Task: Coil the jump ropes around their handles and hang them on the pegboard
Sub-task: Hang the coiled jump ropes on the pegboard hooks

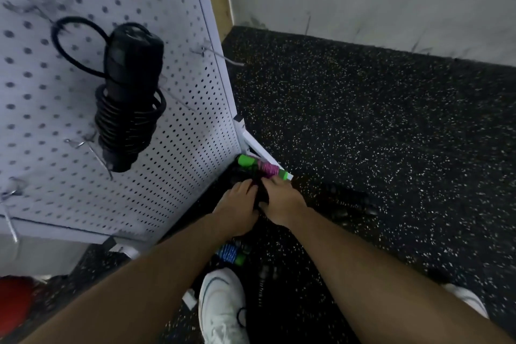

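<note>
A white pegboard (173, 92) stands at the left, and a black jump rope (125, 98) coiled round its handles hangs on it. On the floor by the board's foot lies a jump rope with green handles and a pink coil (264, 168). Both my hands reach down beside it: my left hand (237, 208) and my right hand (279, 198) close on a black jump rope (261, 193) between them. The black thing is mostly hidden by my fingers. A blue-coiled rope with a green handle (230, 253) lies below my forearms.
Bare metal hooks (223, 57) stick out of the pegboard. The floor is black speckled rubber (391, 148). More dark ropes (349, 201) lie to the right. My white shoes (220, 307) stand at the bottom. A red object (14, 301) sits bottom left.
</note>
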Available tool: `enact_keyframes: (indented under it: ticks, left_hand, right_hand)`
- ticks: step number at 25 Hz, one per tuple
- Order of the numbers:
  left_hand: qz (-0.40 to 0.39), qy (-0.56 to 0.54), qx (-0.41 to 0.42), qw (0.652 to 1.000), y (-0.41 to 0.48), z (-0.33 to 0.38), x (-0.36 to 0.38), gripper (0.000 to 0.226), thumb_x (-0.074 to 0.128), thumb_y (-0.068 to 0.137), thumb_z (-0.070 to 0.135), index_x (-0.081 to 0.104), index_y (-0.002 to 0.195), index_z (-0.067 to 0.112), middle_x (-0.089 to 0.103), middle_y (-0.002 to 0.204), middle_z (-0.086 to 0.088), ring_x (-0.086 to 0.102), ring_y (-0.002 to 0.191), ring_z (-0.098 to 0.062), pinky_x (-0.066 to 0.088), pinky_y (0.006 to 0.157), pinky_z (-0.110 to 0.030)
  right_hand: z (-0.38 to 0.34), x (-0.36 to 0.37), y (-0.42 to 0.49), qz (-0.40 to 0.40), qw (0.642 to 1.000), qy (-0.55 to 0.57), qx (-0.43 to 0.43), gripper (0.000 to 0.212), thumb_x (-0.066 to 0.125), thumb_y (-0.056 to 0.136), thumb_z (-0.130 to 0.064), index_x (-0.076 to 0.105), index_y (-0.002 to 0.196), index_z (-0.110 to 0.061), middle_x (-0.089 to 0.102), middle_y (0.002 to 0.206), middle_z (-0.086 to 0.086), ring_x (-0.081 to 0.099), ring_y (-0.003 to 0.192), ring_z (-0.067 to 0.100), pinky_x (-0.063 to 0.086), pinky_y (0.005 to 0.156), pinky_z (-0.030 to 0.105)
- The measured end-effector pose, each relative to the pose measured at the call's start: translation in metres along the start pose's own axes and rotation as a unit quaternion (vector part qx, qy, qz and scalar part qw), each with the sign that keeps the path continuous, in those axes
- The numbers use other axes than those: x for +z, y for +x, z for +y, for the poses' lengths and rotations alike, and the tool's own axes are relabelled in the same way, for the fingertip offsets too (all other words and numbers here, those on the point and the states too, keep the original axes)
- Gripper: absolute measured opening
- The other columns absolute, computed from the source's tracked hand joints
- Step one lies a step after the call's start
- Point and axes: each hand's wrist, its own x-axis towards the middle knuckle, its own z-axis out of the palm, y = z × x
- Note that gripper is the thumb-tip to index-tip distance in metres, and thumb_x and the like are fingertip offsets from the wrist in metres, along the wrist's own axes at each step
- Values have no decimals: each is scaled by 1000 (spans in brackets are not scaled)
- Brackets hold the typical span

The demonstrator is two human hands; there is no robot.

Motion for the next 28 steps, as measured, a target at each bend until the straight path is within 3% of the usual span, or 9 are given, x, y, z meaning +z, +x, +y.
enact_keyframes:
  ticks: [4,7,10,15,19,21,23,25,28]
  left_hand:
    - [-5,-26,-26,999,8,-10,14,67,49,99,29,21,156,8,20,162,-12,26,147,-29,30,115,-43]
    - [-7,-60,-39,997,1,-12,21,64,51,99,29,24,154,10,35,151,-9,37,139,-26,35,112,-41]
    - [6,-110,-43,993,-11,-10,21,61,51,100,32,28,153,12,37,148,-8,41,135,-26,36,111,-40]
    - [75,-198,13,977,-49,18,-25,58,53,100,33,30,152,21,41,146,2,47,131,-20,42,108,-39]
    - [172,-268,48,947,-92,69,-116,59,57,101,31,28,153,26,40,133,17,47,119,-1,38,99,-18]
    - [222,-352,72,907,-117,96,-170,58,57,101,22,31,153,26,49,131,16,52,121,-1,42,107,-24]
    - [219,-489,79,841,-140,117,-225,49,54,101,14,41,147,27,62,123,8,60,116,-6,48,108,-37]
    - [168,-621,100,759,-169,136,-272,38,55,102,24,52,140,21,70,122,-3,67,114,-18,54,101,-45]
    - [167,-721,161,653,-210,160,-311,52,67,95,40,57,137,11,69,127,-11,66,120,-25,50,105,-46]
  right_hand:
    - [-3,22,15,19,999,16,48,82,64,94,-43,18,158,-20,16,157,16,23,142,39,41,107,48]
    - [1,27,19,47,993,38,99,68,66,92,-45,36,144,-13,36,146,18,36,133,35,44,104,45]
    - [4,21,6,85,993,-5,87,65,63,88,-57,46,134,-14,49,133,14,45,123,31,47,96,42]
    - [2,-26,-57,217,973,-25,73,67,60,84,-58,51,134,-15,53,124,12,46,115,31,44,96,40]
    - [-17,-125,-119,354,935,-9,7,64,62,81,-53,57,132,-15,51,125,12,50,111,34,53,86,46]
    - [-39,-184,-160,376,925,38,-46,63,69,85,-43,49,139,-19,38,135,9,50,115,30,57,79,43]
    - [-59,-230,-197,415,903,19,-111,63,72,87,-31,45,143,-19,33,140,7,50,118,27,58,82,42]
    - [-80,-264,-231,449,875,-5,-181,67,73,86,-19,43,146,-15,35,144,8,50,124,28,55,93,41]
    - [-110,-292,-274,435,862,60,-252,79,72,86,-14,32,154,-15,35,152,3,43,136,18,41,111,28]
